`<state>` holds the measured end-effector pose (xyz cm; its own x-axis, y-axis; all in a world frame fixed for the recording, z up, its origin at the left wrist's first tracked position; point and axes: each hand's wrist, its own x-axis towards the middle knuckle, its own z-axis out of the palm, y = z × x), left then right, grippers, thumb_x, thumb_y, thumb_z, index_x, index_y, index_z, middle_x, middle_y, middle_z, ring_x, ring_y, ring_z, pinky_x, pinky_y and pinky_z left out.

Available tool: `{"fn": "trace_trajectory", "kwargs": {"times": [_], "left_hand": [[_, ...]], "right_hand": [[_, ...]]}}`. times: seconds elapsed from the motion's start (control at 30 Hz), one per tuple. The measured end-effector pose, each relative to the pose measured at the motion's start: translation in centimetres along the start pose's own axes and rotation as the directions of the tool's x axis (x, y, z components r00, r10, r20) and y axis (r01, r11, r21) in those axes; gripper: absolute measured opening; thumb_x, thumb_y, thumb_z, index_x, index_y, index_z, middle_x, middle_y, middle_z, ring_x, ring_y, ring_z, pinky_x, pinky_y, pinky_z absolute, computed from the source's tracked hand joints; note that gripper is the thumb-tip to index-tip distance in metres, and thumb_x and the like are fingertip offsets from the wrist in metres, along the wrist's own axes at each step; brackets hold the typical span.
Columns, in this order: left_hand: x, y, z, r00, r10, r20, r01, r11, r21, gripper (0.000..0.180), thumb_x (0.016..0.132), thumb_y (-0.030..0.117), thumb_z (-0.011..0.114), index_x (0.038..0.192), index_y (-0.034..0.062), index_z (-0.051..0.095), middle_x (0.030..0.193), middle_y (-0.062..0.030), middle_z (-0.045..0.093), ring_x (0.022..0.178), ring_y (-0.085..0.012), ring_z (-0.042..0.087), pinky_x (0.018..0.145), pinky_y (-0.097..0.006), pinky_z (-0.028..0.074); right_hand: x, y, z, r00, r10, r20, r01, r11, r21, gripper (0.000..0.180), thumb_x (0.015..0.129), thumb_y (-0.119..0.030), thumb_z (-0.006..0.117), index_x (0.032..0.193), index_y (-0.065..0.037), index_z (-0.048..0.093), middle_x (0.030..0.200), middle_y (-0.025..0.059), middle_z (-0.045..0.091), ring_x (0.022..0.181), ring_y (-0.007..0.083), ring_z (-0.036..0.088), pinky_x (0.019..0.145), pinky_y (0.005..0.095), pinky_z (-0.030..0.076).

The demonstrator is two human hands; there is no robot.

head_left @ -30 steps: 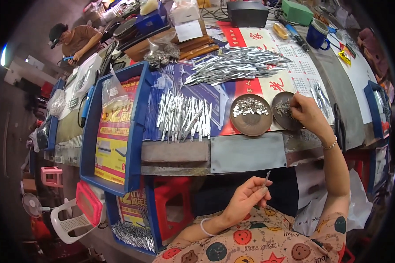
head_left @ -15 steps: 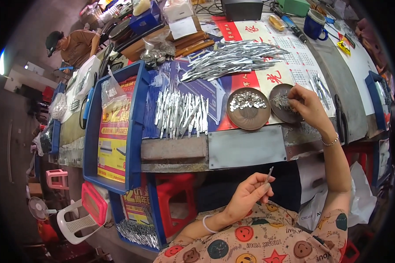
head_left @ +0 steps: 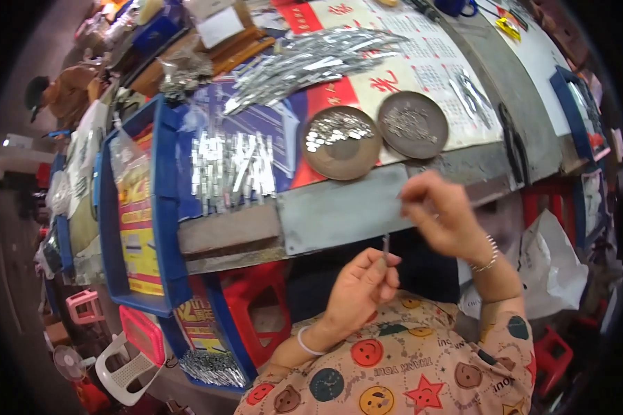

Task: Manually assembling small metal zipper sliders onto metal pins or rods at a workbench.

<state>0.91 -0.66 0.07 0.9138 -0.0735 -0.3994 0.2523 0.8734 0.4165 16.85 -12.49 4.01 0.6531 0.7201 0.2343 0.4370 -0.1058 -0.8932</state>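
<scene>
1. Left hand [head_left: 361, 287]: raised below the workbench edge, fingers curled shut around a thin grey metal pin [head_left: 385, 246] that stands upright above the fingertips.
2. Right hand [head_left: 441, 220]: in the air in front of the bench edge, just right of the pin and apart from it; thumb and fingertips pinched together. The hand is blurred, and whether anything lies in the pinch cannot be told.
3. Round brown metal dish holding small silver pieces [head_left: 340, 140]: on the bench, above both hands.
4. Second round brown dish with finer grey bits [head_left: 414, 123]: just right of the first.
5. Row of short silver metal strips [head_left: 232, 169]: on the blue sheet, left of the dishes.
6. Heap of long silver strips [head_left: 311, 59]: farther back on the bench.
</scene>
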Motion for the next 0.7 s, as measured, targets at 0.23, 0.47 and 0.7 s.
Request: {"fn": "trace_trajectory", "kwargs": {"times": [0.23, 0.47, 0.7], "left_hand": [[0.4, 0.2, -1.0, 0.983, -0.172, 0.063, 0.182, 0.958, -0.223, 0.024, 0.095, 0.03, 0.052, 0.099, 0.0063, 0.054, 0.077, -0.0044, 0.053, 0.056, -0.0101, 0.043, 0.05, -0.021, 0.035], [-0.1, 0.0, -0.6, 0.983, -0.175, 0.058, 0.184, 0.958, -0.218, 0.029, 0.094, 0.035, 0.052, 0.099, 0.0068, 0.051, 0.077, -0.0027, 0.052, 0.057, -0.0085, 0.043, 0.051, -0.02, 0.035], [0.1, 0.1, -1.1, 0.984, -0.156, 0.09, 0.172, 0.96, -0.219, 0.029, 0.096, 0.035, 0.049, 0.1, 0.0066, 0.051, 0.077, -0.0033, 0.053, 0.057, -0.0094, 0.046, 0.052, -0.021, 0.038]], "right_hand": [[-3.7, -0.1, 2.9, 1.0, -0.006, -0.004, 0.007, 0.99, 0.141, 0.015, 0.081, 0.003, 0.061, 0.093, -0.003, 0.055, 0.077, 0.0104, 0.058, 0.066, 0.0245, 0.062, 0.059, 0.0301, 0.048], [-4.2, -0.3, 3.4, 0.996, -0.092, -0.018, 0.093, 0.993, 0.078, 0.018, 0.078, 0.004, 0.063, 0.092, -0.003, 0.054, 0.076, 0.0095, 0.059, 0.066, 0.0259, 0.061, 0.058, 0.0318, 0.048], [-4.0, 0.2, 4.4, 0.981, -0.185, -0.06, 0.183, 0.982, -0.039, 0.021, 0.072, 0.003, 0.065, 0.088, -0.003, 0.054, 0.074, 0.0079, 0.057, 0.065, 0.0274, 0.057, 0.059, 0.0351, 0.047]]}}
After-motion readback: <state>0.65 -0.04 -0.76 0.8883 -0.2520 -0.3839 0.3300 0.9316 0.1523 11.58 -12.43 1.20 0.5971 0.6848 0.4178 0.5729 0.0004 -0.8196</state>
